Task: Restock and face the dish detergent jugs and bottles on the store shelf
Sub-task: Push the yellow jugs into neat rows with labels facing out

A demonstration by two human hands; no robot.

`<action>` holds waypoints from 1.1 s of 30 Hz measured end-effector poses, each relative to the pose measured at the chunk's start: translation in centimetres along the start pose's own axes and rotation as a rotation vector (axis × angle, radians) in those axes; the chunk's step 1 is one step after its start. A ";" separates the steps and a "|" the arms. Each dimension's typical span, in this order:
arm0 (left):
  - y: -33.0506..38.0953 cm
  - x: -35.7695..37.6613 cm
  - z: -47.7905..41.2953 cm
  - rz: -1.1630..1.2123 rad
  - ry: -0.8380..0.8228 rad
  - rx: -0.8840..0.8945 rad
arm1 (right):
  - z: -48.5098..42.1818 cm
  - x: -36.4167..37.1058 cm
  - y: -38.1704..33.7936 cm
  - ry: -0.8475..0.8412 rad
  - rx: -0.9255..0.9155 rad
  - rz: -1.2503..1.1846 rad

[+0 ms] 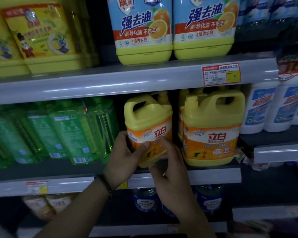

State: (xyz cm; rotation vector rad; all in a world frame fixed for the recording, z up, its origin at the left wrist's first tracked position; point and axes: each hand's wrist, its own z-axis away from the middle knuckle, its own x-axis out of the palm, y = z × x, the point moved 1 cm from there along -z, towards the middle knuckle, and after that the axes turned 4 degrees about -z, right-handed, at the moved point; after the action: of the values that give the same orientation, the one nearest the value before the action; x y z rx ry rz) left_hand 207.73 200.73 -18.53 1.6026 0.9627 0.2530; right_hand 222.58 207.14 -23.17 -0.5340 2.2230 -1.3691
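Clasps the yellow jug (pixel 148 121), just left of the neighbour jug (pixel 212 127), low down in left hand (pixel 124 162) and right hand (pixel 170 170), mid-facing; probably needs a twist squaring its label forward.

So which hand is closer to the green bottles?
Left. The left hand grips the yellow jug on the side facing the green bottles, just beside them; the right hand holds the jug's front lower edge, farther from them.

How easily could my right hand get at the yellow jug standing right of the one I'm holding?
Probably yes. The right hand grips the held jug low, and the neighbouring yellow jug stands beside it at the front of the shelf, nothing before it.
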 end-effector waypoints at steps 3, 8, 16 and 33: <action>0.3 -0.4 1.3 0.084 -0.018 -0.010 | 0.4 1.1 0.0 0.050 -0.002 -0.004; 0.1 -0.8 2.6 0.287 -0.040 -0.053 | -1.0 2.0 -0.7 0.152 0.022 0.132; -0.7 -1.6 1.8 0.307 -0.084 -0.092 | -3.4 2.1 -0.9 0.305 0.086 0.508; -0.4 0.8 -2.5 0.296 -0.130 -0.046 | 0.2 0.1 -1.5 0.440 -0.013 0.707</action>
State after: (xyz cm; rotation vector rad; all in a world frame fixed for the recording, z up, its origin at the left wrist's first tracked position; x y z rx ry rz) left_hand 206.50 203.13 -18.42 1.6955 0.6144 0.3666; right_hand 222.73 206.29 -21.97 0.5709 2.3930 -1.1435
